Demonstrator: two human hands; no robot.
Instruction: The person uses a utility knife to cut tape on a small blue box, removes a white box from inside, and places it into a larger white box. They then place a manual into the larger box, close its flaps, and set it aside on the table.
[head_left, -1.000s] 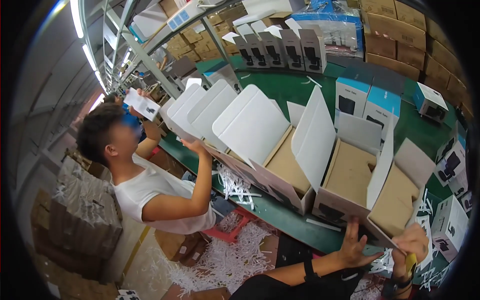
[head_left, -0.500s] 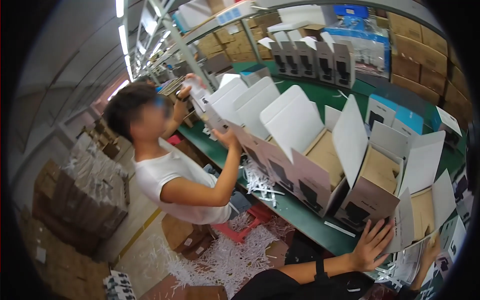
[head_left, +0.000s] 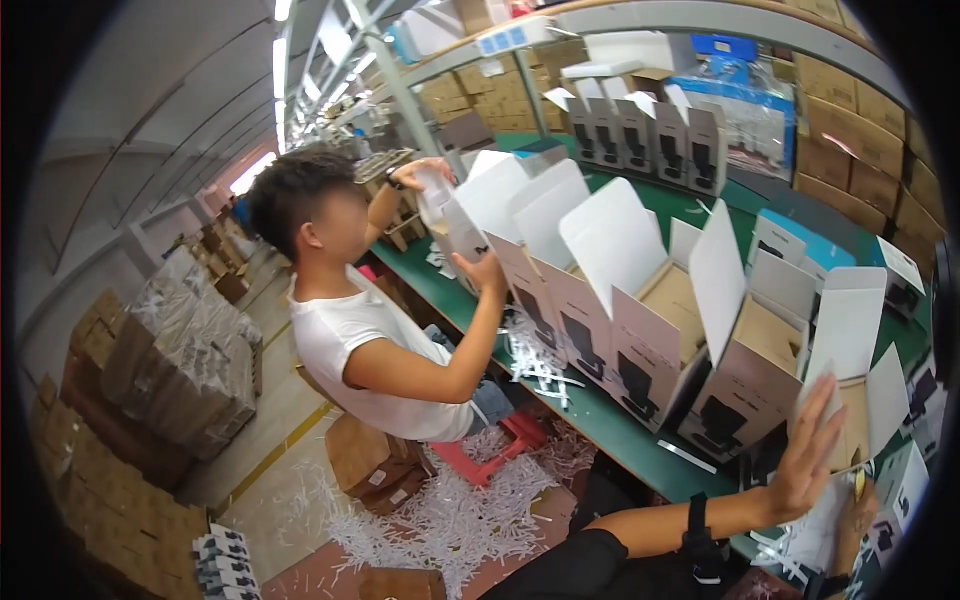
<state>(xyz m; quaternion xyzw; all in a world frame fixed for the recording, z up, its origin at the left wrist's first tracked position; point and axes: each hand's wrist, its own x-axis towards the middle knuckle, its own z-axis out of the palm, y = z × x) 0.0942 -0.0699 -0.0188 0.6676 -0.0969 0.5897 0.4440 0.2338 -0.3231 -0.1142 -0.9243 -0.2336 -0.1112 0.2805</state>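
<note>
My left hand [head_left: 808,455] is raised with its fingers stretched out, in front of the rightmost open carton [head_left: 858,425], which has white flaps and a brown cardboard insert. Whether the palm touches the carton cannot be told. Lower right, my right hand [head_left: 853,520] is closed at the edge of a whitish sheet [head_left: 812,520], perhaps paper or plastic. A small yellowish bit shows by its fingers. Left of my hands stands another open carton [head_left: 735,400] with a dark product picture. Several similar open cartons [head_left: 640,355] continue the row along the bench.
A co-worker [head_left: 400,340] in a white top handles a carton [head_left: 455,225] at the far end. Shredded paper [head_left: 430,510] covers the floor around a red stool [head_left: 490,450]. Closed cartons [head_left: 900,495] stand at the right; upright cartons [head_left: 650,140] line the bench's back.
My left hand has lifted off the side of the rightmost carton and moved up and right. The right hand with the sheet has shifted slightly. The whole view has turned a little.
</note>
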